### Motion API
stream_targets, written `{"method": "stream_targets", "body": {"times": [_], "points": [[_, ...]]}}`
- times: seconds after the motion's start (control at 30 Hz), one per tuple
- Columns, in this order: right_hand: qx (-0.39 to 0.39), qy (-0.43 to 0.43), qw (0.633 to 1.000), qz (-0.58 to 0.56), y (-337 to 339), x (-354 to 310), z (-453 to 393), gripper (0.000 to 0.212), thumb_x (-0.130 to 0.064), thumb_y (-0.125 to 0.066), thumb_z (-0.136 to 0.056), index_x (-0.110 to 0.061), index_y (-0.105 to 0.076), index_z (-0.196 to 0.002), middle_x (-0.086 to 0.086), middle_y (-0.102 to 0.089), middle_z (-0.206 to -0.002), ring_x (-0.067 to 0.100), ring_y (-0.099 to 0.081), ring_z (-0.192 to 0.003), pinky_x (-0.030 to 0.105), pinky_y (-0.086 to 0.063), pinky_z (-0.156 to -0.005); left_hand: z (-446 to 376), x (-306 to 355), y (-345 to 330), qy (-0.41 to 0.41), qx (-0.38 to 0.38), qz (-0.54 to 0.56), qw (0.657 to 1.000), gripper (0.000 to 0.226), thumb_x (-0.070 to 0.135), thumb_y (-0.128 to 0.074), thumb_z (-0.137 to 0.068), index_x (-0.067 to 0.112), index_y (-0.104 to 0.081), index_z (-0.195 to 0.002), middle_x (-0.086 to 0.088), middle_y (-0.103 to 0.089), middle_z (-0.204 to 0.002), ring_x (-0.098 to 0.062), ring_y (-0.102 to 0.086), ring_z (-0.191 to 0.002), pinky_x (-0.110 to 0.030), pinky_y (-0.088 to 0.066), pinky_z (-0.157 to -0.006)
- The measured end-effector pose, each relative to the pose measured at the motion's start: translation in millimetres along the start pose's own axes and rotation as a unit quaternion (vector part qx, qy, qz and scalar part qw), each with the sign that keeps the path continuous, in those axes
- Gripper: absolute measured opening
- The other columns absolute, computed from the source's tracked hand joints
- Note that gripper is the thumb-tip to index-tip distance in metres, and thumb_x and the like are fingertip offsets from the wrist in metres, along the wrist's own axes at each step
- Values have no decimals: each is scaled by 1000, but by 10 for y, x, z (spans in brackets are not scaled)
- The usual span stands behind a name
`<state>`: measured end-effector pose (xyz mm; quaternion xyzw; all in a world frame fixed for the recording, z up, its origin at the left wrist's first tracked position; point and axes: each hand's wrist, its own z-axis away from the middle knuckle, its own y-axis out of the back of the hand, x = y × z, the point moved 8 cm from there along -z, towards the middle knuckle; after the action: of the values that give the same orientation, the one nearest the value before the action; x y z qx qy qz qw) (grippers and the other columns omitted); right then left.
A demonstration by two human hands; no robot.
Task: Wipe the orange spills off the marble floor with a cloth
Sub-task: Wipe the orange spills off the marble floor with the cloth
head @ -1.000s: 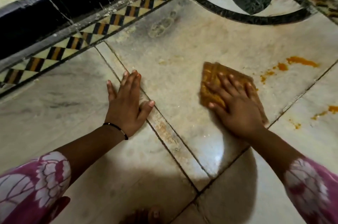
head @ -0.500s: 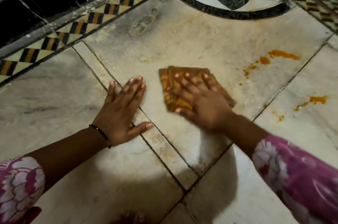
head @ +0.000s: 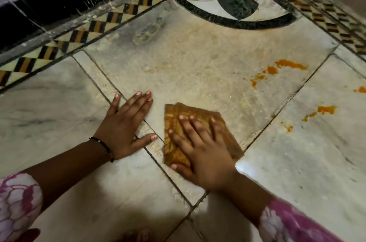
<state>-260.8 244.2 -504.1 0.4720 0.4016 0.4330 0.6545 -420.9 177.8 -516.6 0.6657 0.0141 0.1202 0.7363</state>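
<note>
The stained cloth (head: pixel 200 135) is pressed flat under the open right hand (head: pixel 206 154); the left hand (head: pixel 124 131) is splayed empty on the floor (head: pixel 59 103). The far-right spills (head: pixel 285 67) could be smeared, not lifted.

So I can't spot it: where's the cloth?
In the head view, lower centre: the cloth lies flat under the right hand, beside the left hand.

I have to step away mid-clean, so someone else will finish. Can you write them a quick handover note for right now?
Left hand: flat on the marble floor, bracing, holding nothing.
Right hand: palm down, fingers spread, pressing the folded cloth, already stained orange.
Done: the floor around the cloth shows no bright orange, only a faint yellowish film.
Left: orange streak and drops up and right of the cloth, a patch across the joint, a spot at the frame's right edge.
</note>
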Motion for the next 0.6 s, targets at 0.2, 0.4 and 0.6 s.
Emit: {"method": "stream_targets", "body": {"times": [0.2,0.4,0.6], "points": [[-6,13,999,32,225,904,-370,71,-74,-19,-85,-42,-22,-147,-2,-14,-160,23,-13,-146,50,-3,-115,-9,-1,-14,8,-12,-3,1000,89,72,-15,-87,10,-23,-149,-6,-18,-157,-20,-17,-144,-58,-14,-113],[34,-191,981,8,96,770,363,75,-68,-14,-89,-27,-13,-152,8,-8,-159,32,-8,-146,56,2,-114,4,6,-13,15,-4,1,1000,86,71,-17,-88,10,-23,-149,-6,-18,-157,-20,-16,-145,-58,-14,-113],[14,-140,990,-23,-12,-70,-4,62,-57,-30,-92,-25,-37,-145,7,-27,-155,36,-28,-140,66,-11,-106,-1,32,11,14,-2,-7,1000,89,72,-17,-87,8,-25,-148,-7,-21,-156,-21,-20,-143,-58,-18,-111]]}}
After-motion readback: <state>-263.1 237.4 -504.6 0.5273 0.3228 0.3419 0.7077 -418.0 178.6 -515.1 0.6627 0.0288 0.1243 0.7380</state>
